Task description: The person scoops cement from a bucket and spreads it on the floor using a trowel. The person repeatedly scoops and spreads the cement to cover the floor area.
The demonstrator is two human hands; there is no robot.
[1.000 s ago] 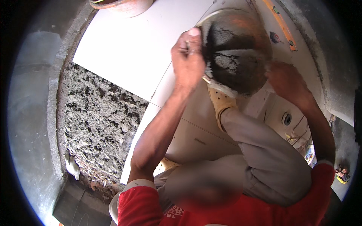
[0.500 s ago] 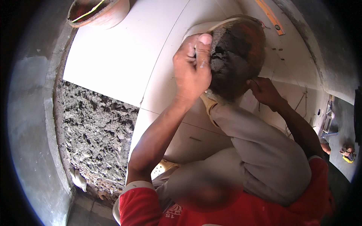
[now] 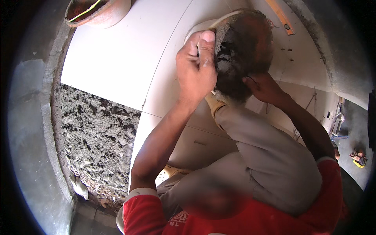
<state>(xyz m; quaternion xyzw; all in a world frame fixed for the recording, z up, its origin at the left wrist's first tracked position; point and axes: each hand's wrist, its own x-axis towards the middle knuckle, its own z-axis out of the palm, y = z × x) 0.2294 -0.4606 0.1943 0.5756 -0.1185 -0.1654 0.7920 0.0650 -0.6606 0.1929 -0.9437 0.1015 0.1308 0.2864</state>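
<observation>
My left hand [image 3: 196, 64] is closed on the rim of a tilted bucket [image 3: 256, 33], thumb over the edge. Wet grey mortar [image 3: 232, 51] coats the inside of this bucket, and reddish-orange wall shows on its right. At the lower right of the mouth is my right hand [image 3: 266, 89], its fingers curled and partly hidden by shadow; what they hold, if anything, does not show. Below the bucket, my bent knee in grey trousers [image 3: 270, 156] and a tan clog [image 3: 214, 109] are close to its lower rim.
White floor tiles [image 3: 113, 58] lie under and around me. To the left, a rough mortar bed [image 3: 98, 133] meets the tile edge beside the wall. A second bucket [image 3: 105, 15] stands at the far left. An orange spirit level [image 3: 281, 17] lies far right, near thin rods [image 3: 311, 100].
My right hand has moved left and up, from the bucket's outer rim into its mouth. The left hand keeps its grip. The whole view has shifted slightly.
</observation>
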